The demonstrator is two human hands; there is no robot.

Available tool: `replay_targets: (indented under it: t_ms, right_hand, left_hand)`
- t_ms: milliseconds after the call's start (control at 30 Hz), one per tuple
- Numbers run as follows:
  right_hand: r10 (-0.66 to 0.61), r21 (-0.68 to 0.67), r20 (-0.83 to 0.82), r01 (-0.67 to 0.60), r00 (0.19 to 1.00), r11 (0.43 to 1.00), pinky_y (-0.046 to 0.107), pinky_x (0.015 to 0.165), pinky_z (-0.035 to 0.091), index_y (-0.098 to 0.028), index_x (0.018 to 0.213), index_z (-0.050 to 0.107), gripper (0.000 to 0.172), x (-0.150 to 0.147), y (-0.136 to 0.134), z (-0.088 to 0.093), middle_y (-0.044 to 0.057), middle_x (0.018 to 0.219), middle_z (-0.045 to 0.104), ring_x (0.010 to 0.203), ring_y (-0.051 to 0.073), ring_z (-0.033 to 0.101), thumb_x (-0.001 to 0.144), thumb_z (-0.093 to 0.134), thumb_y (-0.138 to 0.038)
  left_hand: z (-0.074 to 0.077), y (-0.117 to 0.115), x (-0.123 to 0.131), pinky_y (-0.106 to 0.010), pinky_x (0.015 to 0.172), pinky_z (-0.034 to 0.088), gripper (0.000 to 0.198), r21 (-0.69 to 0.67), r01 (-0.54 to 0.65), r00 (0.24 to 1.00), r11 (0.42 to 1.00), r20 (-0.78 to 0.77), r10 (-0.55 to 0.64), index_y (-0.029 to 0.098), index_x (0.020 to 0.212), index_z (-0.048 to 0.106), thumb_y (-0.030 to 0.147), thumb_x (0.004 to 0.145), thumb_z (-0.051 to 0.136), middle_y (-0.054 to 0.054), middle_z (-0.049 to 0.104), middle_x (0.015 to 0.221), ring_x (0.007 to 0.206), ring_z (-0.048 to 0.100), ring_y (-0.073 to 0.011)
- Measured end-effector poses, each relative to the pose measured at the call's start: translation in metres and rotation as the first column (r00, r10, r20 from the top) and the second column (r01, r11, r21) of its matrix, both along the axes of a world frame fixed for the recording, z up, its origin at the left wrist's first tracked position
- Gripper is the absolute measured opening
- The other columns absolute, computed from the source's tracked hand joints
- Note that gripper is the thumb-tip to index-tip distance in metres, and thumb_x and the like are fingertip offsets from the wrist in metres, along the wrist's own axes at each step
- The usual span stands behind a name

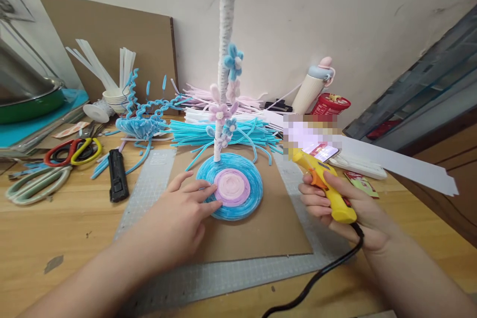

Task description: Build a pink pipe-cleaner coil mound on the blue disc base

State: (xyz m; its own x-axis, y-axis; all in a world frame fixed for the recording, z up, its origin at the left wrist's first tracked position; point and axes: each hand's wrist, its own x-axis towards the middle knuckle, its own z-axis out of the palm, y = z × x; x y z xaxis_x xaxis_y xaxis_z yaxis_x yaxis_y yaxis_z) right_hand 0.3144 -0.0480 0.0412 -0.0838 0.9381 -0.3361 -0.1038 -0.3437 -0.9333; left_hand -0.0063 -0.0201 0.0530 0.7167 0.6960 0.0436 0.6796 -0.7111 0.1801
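Note:
My left hand (182, 216) lies with its fingers spread on the left side of a round blue base (249, 203) coiled from pipe cleaners, with a pink and lilac centre (231, 186). From the back edge of the base rises a white-wrapped stem (225, 25), nearly upright, its top out of view. Blue flowers (234, 61) and pink flowers (219, 113) of pipe cleaner sit along its lower part. Off to the right, my right hand (335, 203) grips a yellow glue gun (331, 194) with an orange trigger, its nozzle end hidden by blurred blocks. A black cord runs from its handle.
Brown cardboard (261, 238) lies on a grey cutting mat (179, 283). Behind are bundles of blue pipe cleaners (231, 133). Scissors (37, 184) and a black utility knife (118, 176) lie left. A phone (326, 151), a bottle (311, 87) and a red tub (331, 104) stand right.

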Motion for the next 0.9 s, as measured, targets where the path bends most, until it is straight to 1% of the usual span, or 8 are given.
replay_targets:
  t_ms: [67, 133, 200, 300, 433, 600, 767, 900]
  right_hand:
    - [0.045, 0.0, 0.023, -0.045, 0.999, 0.999, 0.025, 0.049, 0.042, -0.022, 0.091, 0.061, 0.038, -0.008, 0.011, 0.002, 0.001, 0.073, 0.05, 0.056, 0.012, 0.045, 0.087, 0.046, -0.057]
    - [0.099, 0.029, 0.083, -0.102, 0.992, 0.994, 0.025, 0.059, 0.046, -0.02, 0.095, 0.063, 0.034, -0.018, 0.025, 0.004, 0.003, 0.086, 0.059, 0.067, 0.013, 0.051, 0.082, 0.061, -0.051]
    - [0.148, 0.086, 0.172, -0.164, 0.974, 0.983, 0.024, 0.064, 0.045, -0.019, 0.098, 0.064, 0.034, -0.026, 0.043, 0.005, 0.004, 0.097, 0.063, 0.073, 0.012, 0.053, 0.076, 0.071, -0.044]
    - [0.232, 0.108, 0.288, -0.272, 0.929, 0.956, 0.022, 0.059, 0.041, -0.016, 0.094, 0.064, 0.036, -0.034, 0.07, 0.009, 0.004, 0.092, 0.063, 0.065, 0.009, 0.05, 0.076, 0.071, -0.046]
    - [0.382, 0.028, 0.363, -0.42, 0.85, 0.907, 0.021, 0.051, 0.035, -0.013, 0.082, 0.064, 0.047, -0.04, 0.098, 0.018, 0.004, 0.083, 0.063, 0.053, 0.006, 0.044, 0.08, 0.06, -0.06]
    - [0.483, -0.081, 0.437, -0.502, 0.759, 0.861, 0.02, 0.049, 0.033, -0.012, 0.076, 0.064, 0.048, -0.044, 0.113, 0.023, 0.004, 0.077, 0.063, 0.051, 0.005, 0.044, 0.077, 0.064, -0.06]
    - [0.57, -0.106, 0.412, -0.584, 0.711, 0.805, 0.02, 0.048, 0.033, -0.013, 0.077, 0.063, 0.044, -0.038, 0.125, 0.012, 0.003, 0.079, 0.062, 0.051, 0.005, 0.044, 0.078, 0.065, -0.057]
    - [0.623, -0.119, 0.359, -0.628, 0.695, 0.769, 0.02, 0.047, 0.031, -0.013, 0.077, 0.063, 0.043, -0.033, 0.132, 0.004, 0.003, 0.08, 0.06, 0.05, 0.004, 0.043, 0.079, 0.065, -0.056]
  left_hand:
    - [0.0, 0.0, 0.0, -0.058, 0.111, 0.022, 0.055, -0.002, -0.001, 1.0, 1.0, -0.005, 0.001, 0.031, 0.115, 0.067, 0.008, 0.067, 0.052, -0.004, 0.063, 0.127, 0.12, 0.053, -0.0282]
    - [0.0, 0.0, 0.0, -0.058, 0.111, 0.022, 0.055, -0.009, -0.005, 1.0, 1.0, -0.015, 0.005, 0.031, 0.115, 0.067, 0.008, 0.068, 0.052, -0.004, 0.063, 0.129, 0.12, 0.054, -0.0278]
    - [0.001, -0.001, 0.001, -0.058, 0.111, 0.022, 0.054, -0.016, -0.009, 1.0, 1.0, -0.022, 0.009, 0.031, 0.116, 0.067, 0.008, 0.068, 0.052, -0.004, 0.062, 0.129, 0.121, 0.053, -0.0272]
    - [0.002, -0.002, 0.001, -0.057, 0.112, 0.021, 0.054, -0.02, -0.009, 1.0, 1.0, -0.019, 0.008, 0.03, 0.116, 0.067, 0.008, 0.069, 0.051, -0.004, 0.062, 0.129, 0.121, 0.054, -0.0262]
    - [0.0, -0.002, 0.0, -0.056, 0.112, 0.021, 0.055, -0.012, -0.008, 1.0, 1.0, 0.001, 0.008, 0.03, 0.116, 0.067, 0.008, 0.068, 0.051, -0.005, 0.062, 0.129, 0.12, 0.054, -0.0261]
    - [-0.002, -0.002, -0.001, -0.056, 0.112, 0.021, 0.051, -0.015, -0.007, 1.0, 1.0, 0.011, 0.007, 0.029, 0.114, 0.067, 0.009, 0.069, 0.052, -0.005, 0.063, 0.128, 0.12, 0.053, -0.0262]
    - [-0.002, -0.002, -0.001, -0.056, 0.111, 0.022, 0.05, -0.019, -0.006, 1.0, 1.0, 0.006, 0.006, 0.028, 0.114, 0.068, 0.01, 0.07, 0.051, -0.005, 0.063, 0.128, 0.119, 0.054, -0.0258]
    - [-0.001, -0.001, 0.0, -0.056, 0.111, 0.023, 0.05, -0.018, -0.003, 1.0, 1.0, 0.004, 0.004, 0.028, 0.114, 0.067, 0.01, 0.071, 0.051, -0.005, 0.063, 0.127, 0.119, 0.054, -0.0261]
